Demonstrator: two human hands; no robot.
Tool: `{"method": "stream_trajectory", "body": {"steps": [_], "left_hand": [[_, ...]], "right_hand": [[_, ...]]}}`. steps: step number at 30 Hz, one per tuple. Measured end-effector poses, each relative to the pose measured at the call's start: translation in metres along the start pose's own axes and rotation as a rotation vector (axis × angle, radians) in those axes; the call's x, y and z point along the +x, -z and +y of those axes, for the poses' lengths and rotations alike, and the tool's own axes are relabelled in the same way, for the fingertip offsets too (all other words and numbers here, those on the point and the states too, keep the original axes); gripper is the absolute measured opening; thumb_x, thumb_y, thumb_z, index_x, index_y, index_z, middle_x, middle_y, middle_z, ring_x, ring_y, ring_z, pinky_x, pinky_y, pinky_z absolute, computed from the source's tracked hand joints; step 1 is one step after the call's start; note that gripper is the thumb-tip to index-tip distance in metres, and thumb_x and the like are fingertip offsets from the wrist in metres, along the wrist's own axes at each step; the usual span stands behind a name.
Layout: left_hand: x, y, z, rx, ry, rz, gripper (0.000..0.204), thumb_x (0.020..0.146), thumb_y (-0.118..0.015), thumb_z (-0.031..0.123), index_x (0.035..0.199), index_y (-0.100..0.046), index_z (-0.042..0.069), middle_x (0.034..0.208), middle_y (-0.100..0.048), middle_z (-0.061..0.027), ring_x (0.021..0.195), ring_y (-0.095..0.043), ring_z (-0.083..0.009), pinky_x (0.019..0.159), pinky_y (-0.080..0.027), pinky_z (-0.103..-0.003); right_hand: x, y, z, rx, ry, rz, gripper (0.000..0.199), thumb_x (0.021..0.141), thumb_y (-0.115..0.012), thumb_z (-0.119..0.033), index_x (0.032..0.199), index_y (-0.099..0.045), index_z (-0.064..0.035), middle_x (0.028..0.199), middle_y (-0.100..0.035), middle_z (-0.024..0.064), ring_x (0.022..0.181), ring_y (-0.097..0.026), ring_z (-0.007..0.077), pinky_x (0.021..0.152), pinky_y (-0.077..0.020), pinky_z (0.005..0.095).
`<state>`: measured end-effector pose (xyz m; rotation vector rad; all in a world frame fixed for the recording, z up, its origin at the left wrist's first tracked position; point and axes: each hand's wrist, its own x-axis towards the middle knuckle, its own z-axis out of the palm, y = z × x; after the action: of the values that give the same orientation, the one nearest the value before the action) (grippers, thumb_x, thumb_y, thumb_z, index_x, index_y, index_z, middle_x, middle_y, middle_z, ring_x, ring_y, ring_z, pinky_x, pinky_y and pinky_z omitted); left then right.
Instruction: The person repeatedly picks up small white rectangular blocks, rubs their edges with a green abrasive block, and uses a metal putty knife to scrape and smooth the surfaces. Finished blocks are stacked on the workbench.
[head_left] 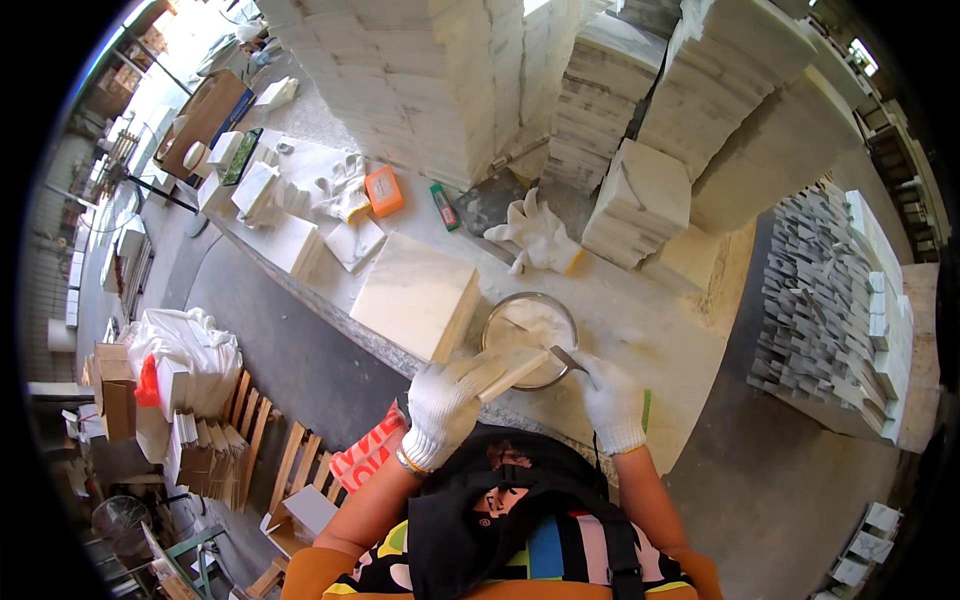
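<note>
My left hand [441, 402], in a white glove, grips a pale stone tile [510, 368] and holds it edge-up over a round metal bowl [497, 322] of white paste. My right hand [610, 398], also gloved, holds a small metal putty knife [566, 358] whose blade meets the tile's end above the bowl. A stack of square white tiles [417, 295] lies on the dusty bench just left of the bowl.
Tall stacks of white marble tiles [420, 70] fill the back of the bench. Spare white gloves [540, 235], an orange block [384, 190] and a green-red marker [444, 206] lie nearby. Grey mosaic sheets [815, 300] sit at right. Pallets and cardboard boxes [115, 395] stand at lower left.
</note>
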<state>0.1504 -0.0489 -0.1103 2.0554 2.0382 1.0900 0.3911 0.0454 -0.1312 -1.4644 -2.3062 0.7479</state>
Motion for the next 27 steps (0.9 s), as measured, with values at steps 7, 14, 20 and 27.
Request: {"method": "stream_trajectory", "body": {"steps": [7, 14, 20, 27], "left_hand": [[0.0, 0.015, 0.021, -0.463, 0.472, -0.099, 0.044, 0.068, -0.069, -0.003, 0.107, -0.078, 0.015, 0.096, -0.074, -0.0084, 0.083, -0.071, -0.0285, 0.074, -0.056, -0.036], [0.006, 0.024, 0.018, -0.208, -0.222, 0.009, 0.041, 0.066, -0.068, 0.003, 0.103, -0.078, 0.015, 0.101, -0.075, -0.0032, 0.092, -0.072, -0.0263, 0.076, -0.055, -0.039], [0.004, 0.028, 0.019, -0.129, -0.309, -0.019, 0.041, 0.065, -0.067, 0.01, 0.104, -0.077, 0.017, 0.105, -0.074, -0.0008, 0.096, -0.071, -0.0246, 0.08, -0.054, -0.04], [-0.004, 0.022, 0.017, -0.106, -0.307, 0.008, 0.038, 0.066, -0.067, 0.015, 0.102, -0.076, 0.018, 0.104, -0.073, 0.0005, 0.096, -0.07, -0.0238, 0.082, -0.054, -0.041]], "right_hand": [[-0.003, 0.012, 0.004, 0.228, -0.061, 0.065, 0.031, 0.09, -0.071, -0.013, 0.122, -0.072, -0.0121, 0.11, -0.074, 0.0143, 0.099, -0.071, 0.0298, 0.084, -0.0554, 0.0357], [-0.007, 0.02, 0.005, 0.292, -0.147, -0.029, 0.031, 0.092, -0.069, -0.014, 0.123, -0.071, -0.0096, 0.107, -0.074, 0.0165, 0.095, -0.071, 0.0293, 0.083, -0.0544, 0.036], [0.004, -0.004, 0.029, 0.327, -0.019, -0.022, 0.032, 0.093, -0.069, -0.017, 0.123, -0.07, -0.0069, 0.102, -0.075, 0.0119, 0.087, -0.07, 0.0222, 0.078, -0.0545, 0.0355], [0.012, 0.019, 0.014, 1.173, -0.506, -0.389, 0.023, 0.099, -0.067, -0.025, 0.112, -0.067, -0.0056, 0.09, -0.069, 0.0032, 0.079, -0.066, 0.0117, 0.07, -0.0546, 0.028]]}}
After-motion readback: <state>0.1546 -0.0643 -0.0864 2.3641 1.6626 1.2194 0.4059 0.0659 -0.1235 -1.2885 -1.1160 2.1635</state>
